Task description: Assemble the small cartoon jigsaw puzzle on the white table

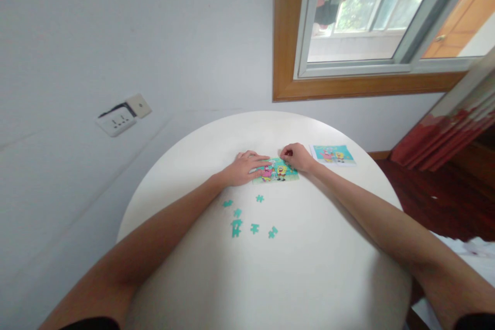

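Note:
A partly assembled jigsaw puzzle (pixel 275 171) with a pink and a yellow cartoon figure lies on the white round table (pixel 309 247). My left hand (pixel 243 169) rests on its left side, fingers stretched over the pieces. At the puzzle's upper right edge, my right hand (pixel 297 157) is closed in a pinch; whatever is between the fingertips is too small and hidden to make out. Closer to me lie several loose teal puzzle pieces, among them one piece (pixel 260 198) below the puzzle, another piece (pixel 273 232) nearer me, and a cluster (pixel 236 228) of touching or overlapping pieces.
A printed reference picture (pixel 333 154) with the same figures lies right of my right hand. Behind the table are a wall with a socket (pixel 118 120) and a wood-framed window (pixel 284 36). A red and white curtain (pixel 444 129) hangs at the right.

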Tool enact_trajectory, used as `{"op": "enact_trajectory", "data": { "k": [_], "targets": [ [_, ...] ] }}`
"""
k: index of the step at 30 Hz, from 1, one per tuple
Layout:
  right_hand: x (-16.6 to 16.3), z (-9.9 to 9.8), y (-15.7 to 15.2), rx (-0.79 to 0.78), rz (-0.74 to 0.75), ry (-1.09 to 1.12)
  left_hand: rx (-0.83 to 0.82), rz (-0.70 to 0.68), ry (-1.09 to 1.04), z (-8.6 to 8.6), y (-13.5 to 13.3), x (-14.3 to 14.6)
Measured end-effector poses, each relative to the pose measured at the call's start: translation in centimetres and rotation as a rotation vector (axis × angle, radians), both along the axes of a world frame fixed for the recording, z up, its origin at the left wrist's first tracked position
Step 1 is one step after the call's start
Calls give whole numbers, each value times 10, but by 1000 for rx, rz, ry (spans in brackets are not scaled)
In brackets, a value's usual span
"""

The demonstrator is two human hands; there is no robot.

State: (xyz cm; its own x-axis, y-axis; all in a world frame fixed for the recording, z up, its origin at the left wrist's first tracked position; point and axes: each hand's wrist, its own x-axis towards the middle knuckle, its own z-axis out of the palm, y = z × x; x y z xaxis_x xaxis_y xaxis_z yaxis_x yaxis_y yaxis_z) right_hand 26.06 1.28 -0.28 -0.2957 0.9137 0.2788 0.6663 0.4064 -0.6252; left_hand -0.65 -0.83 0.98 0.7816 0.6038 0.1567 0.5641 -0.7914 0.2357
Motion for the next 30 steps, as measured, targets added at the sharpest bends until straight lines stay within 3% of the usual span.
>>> {"op": "enact_trajectory", "data": {
  "k": [9, 16, 30],
  "targets": [
    [9, 2, 4, 46, -97, 87, -11, 1, 1, 1, -1, 0],
    [10, 3, -3, 40, 5, 44, -15, 2, -2, 1, -1, 0],
    [4, 0, -7, 56, -61, -83, 2, -2, 10, 1, -1, -1]
  ]
}}
